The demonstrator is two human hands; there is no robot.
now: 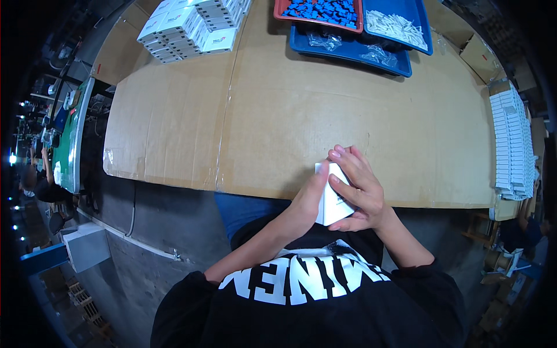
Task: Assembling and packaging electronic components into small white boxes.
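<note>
Between my two hands is a small white box, held tilted over the near edge of the cardboard-covered table. My left hand lies along the box's left side, its fingers pressed to it and partly hidden behind it. From the right, my right hand wraps round the box, with the thumb low on it and the fingers bent over its upper part. Some dark print shows on the face between my right fingers. Whether the box's flap is closed cannot be seen.
Stacked white boxes stand at the far left of the table. At the far right are a red tray of blue parts and blue trays with white sticks and clear bags. More white boxes are piled beyond the right edge. People work at both sides.
</note>
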